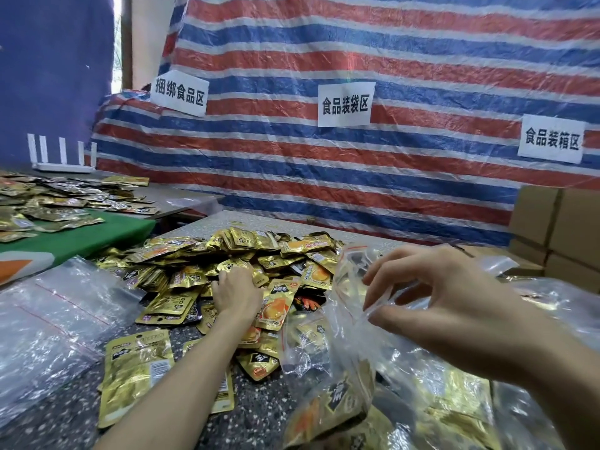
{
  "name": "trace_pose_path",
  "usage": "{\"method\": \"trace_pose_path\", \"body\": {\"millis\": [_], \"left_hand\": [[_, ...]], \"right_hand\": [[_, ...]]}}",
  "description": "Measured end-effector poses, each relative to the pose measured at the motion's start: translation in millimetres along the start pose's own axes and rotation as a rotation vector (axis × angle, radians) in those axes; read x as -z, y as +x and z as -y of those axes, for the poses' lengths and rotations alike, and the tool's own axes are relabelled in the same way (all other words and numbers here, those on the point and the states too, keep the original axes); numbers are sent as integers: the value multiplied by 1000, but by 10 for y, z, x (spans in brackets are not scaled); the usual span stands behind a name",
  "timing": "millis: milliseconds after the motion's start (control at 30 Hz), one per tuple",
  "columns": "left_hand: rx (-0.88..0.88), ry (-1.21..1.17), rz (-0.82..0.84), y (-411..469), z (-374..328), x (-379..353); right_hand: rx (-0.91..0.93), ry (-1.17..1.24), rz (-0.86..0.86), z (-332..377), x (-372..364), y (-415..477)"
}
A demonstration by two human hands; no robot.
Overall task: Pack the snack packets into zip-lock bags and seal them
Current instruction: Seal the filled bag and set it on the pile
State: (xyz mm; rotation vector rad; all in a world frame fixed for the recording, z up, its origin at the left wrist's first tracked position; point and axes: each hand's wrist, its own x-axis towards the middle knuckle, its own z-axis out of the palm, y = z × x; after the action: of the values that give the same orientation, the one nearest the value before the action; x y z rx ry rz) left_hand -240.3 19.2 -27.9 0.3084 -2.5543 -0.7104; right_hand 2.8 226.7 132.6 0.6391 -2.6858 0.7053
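Observation:
A big heap of gold snack packets [259, 254] lies on the speckled table [256, 414]. My left hand [235, 292] reaches into the heap, its fingers curled around packets at the heap's middle. My right hand [454, 306] pinches the rim of a clear zip-lock bag [341, 368] and holds its mouth wide, facing the heap. Some gold packets sit inside that bag near its bottom. A large gold packet [136, 375] lies flat near the front, beside my left forearm.
Empty zip-lock bags [58, 316] are piled at the left. More clear bags, some with packets inside, lie at the right [552, 306]. Cardboard boxes [558, 228] stand at the far right. A green-covered table [87, 235] with more packets is at the back left, against a striped tarp.

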Motion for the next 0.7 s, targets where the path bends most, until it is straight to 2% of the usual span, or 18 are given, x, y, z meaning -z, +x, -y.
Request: {"method": "trace_pose_path", "body": {"millis": [200,367,500,567,600,700], "left_hand": [[9,-186,-218,-17,-104,304],[37,-383,-306,42,-326,958],[-82,-558,-336,-5,-492,1506],[-206,-436,-242,-48,-525,1646],[-277,-380,-116,-75,-536,1666],[-388,-80,437,-189,-520,1569]], "right_hand": [[11,-17,-11,20,-5,-13],[10,-31,-4,34,-13,-11],[14,-37,3,55,-25,-18],[8,-41,13,59,-22,-20],[5,-40,17,59,-20,-20],[9,-34,30,60,-20,-22]]}}
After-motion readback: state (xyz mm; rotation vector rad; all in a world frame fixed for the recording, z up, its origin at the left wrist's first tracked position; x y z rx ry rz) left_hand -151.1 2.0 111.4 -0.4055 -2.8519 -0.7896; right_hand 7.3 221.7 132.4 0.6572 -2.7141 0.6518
